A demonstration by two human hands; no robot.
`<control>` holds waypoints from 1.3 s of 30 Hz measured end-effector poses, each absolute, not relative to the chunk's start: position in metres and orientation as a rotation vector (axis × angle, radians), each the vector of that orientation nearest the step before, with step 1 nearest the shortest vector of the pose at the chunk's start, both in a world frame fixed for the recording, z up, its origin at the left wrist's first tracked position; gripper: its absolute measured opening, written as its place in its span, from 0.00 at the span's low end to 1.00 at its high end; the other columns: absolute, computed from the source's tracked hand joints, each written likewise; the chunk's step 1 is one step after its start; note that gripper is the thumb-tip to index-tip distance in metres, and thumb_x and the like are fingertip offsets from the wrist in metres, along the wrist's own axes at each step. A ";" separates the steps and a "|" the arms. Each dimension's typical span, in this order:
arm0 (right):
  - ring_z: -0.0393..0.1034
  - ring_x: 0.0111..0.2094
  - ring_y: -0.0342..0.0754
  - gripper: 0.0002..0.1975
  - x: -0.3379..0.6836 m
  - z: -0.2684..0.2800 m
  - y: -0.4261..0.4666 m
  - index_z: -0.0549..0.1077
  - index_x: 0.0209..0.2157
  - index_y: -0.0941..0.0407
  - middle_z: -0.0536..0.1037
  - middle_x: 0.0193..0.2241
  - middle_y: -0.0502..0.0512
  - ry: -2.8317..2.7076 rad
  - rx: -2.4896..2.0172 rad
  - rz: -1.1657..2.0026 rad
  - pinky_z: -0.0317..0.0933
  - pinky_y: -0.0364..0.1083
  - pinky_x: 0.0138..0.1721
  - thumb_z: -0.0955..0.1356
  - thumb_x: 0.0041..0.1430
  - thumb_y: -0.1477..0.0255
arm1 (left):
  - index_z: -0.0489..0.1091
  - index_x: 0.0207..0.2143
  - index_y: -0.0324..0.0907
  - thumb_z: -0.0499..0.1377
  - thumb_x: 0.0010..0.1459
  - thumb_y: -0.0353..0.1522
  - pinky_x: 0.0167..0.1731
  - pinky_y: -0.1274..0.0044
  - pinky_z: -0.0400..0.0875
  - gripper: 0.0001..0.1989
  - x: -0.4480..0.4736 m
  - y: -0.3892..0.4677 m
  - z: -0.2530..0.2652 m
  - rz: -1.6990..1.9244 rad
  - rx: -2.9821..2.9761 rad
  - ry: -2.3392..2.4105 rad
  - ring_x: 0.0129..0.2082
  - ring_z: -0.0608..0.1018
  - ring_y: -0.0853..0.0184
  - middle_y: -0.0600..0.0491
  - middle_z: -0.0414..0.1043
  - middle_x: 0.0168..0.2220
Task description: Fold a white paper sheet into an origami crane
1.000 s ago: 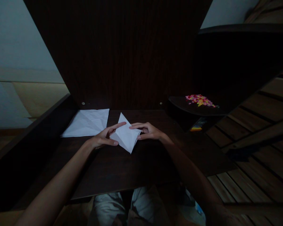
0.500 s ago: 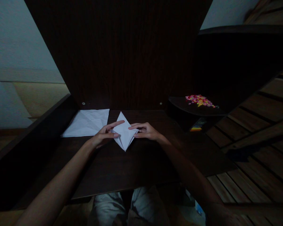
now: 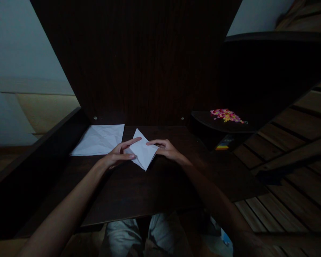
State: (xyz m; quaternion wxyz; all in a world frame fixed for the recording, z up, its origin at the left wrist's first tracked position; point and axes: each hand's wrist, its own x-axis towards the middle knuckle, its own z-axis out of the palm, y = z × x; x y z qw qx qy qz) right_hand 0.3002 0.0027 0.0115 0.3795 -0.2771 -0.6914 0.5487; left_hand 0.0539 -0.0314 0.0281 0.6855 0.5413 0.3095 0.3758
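Observation:
A folded white paper (image 3: 143, 151), roughly diamond-shaped with crease lines, is held between my two hands above the dark desk. My left hand (image 3: 119, 153) grips its left side, the index finger lying on the upper face and the thumb on the lower left flap. On the right corner, my right hand (image 3: 168, 148) pinches the paper, its index finger on top and its thumb partly hidden behind the flap. Left of my left hand, white creased paper sheets (image 3: 98, 138) lie flat on the desk.
Small pink, red and yellow pieces (image 3: 227, 115) are heaped on a curved dark shelf (image 3: 203, 119) at the right. Below it is an item with a coloured stripe (image 3: 222, 146). A dark panel (image 3: 149, 64) rises behind the desk (image 3: 128, 192), and a low side board (image 3: 37, 153) borders its left.
The lower right flap of the folded paper has shifted, its bottom tip moving slightly right. My right thumb has slipped behind the paper, while my left hand stays nearly still.

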 end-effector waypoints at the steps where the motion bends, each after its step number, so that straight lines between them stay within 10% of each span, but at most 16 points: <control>1: 0.69 0.49 0.54 0.19 0.298 0.010 0.002 0.77 0.42 0.55 0.76 0.46 0.57 -1.754 -0.710 1.413 0.59 0.53 0.52 0.73 0.45 0.69 | 0.59 0.60 0.41 0.67 0.42 0.26 0.44 0.75 0.67 0.41 0.054 -0.031 0.028 0.823 1.240 0.696 0.46 0.73 0.61 0.45 0.70 0.51; 20: 0.72 0.42 0.51 0.17 0.282 0.004 -0.003 0.78 0.36 0.56 0.79 0.38 0.54 -1.551 -0.820 1.329 0.63 0.50 0.47 0.75 0.40 0.67 | 0.75 0.39 0.40 0.65 0.46 0.35 0.41 0.72 0.67 0.16 0.080 -0.025 0.014 1.146 1.416 1.085 0.41 0.75 0.59 0.49 0.77 0.39; 39: 0.71 0.42 0.50 0.18 0.282 0.001 -0.003 0.77 0.42 0.56 0.79 0.39 0.56 -1.547 -0.726 1.466 0.61 0.48 0.45 0.70 0.52 0.61 | 0.73 0.37 0.38 0.67 0.42 0.43 0.31 0.74 0.67 0.22 0.087 -0.029 0.013 1.215 1.345 1.286 0.32 0.75 0.61 0.50 0.75 0.32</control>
